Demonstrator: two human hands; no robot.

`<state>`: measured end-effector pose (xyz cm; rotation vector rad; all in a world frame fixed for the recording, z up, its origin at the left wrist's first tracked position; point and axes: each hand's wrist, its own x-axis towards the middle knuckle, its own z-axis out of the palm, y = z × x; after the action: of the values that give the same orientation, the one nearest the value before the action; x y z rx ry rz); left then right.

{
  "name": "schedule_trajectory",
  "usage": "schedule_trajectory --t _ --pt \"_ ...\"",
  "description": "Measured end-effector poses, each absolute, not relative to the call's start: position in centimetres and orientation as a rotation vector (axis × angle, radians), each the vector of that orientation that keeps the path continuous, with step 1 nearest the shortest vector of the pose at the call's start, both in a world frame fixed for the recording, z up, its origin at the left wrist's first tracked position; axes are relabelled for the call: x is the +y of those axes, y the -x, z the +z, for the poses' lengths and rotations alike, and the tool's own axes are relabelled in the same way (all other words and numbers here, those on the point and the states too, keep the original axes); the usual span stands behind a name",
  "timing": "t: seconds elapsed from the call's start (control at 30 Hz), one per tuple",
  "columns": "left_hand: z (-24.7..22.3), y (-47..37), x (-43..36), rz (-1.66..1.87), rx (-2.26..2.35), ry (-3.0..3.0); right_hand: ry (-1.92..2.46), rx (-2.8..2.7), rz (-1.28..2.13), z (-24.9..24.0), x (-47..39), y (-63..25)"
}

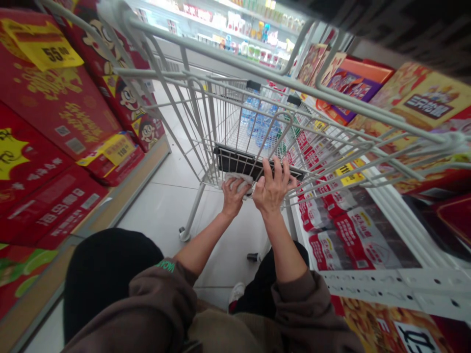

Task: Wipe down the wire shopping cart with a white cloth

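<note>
A wire shopping cart stands in front of me, its lower basket edge carrying a dark plastic strip. My left hand presses a crumpled white cloth against the wires just under that strip, fingers bent over it. Beside it, my right hand grips the lower edge of the basket, with its fingers curled on the wires and the strip's right part. The palm side of both hands is hidden. Clear bottles with blue tint show through the wires at the cart's far end.
Red boxes with yellow price tags are stacked on the left. On the right, shelves hold packaged snacks and cartons. A cart wheel rests on the tiled floor. Lit shelves stand at the back.
</note>
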<state>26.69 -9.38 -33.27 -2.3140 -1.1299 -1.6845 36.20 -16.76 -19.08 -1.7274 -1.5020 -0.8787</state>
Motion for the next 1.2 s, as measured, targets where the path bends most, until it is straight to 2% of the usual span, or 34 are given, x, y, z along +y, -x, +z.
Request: schedule_trajectory --t 0.27,0.5,0.6,0.77,0.87,0.93,1.2 --pt "-28.8 -26.1 -8.8 -1.664 -0.942 2.250 1.722 -1.458 -0.816 -19.1 -17.3 -36.2" --pt "-35.2 -24.8 -7.8 -1.405 -0.771 2.305 1.762 -1.487 -0.800 -19.1 -17.6 -36.8" --pt "-36.0 -23.9 -8.2 -1.336 -0.722 2.332 1.744 -1.484 -0.797 -19.2 -17.7 -36.9" --pt "-31.9 -24.0 -8.7 -1.446 -0.726 2.268 1.737 -1.470 -0.811 -19.5 -17.5 -37.0" --pt "-28.8 -24.4 -8.3 -1.597 -0.843 2.215 1.722 -1.472 -0.774 -19.3 -17.7 -36.9" --pt "-28.1 -24.5 -7.7 -1.579 -0.917 2.221 1.745 -1.477 -0.733 -19.1 -18.0 -36.7" --pt "-33.6 -22.3 -7.8 -1.365 -0.754 2.406 1.737 -1.488 -0.786 -19.0 -18.1 -36.9"
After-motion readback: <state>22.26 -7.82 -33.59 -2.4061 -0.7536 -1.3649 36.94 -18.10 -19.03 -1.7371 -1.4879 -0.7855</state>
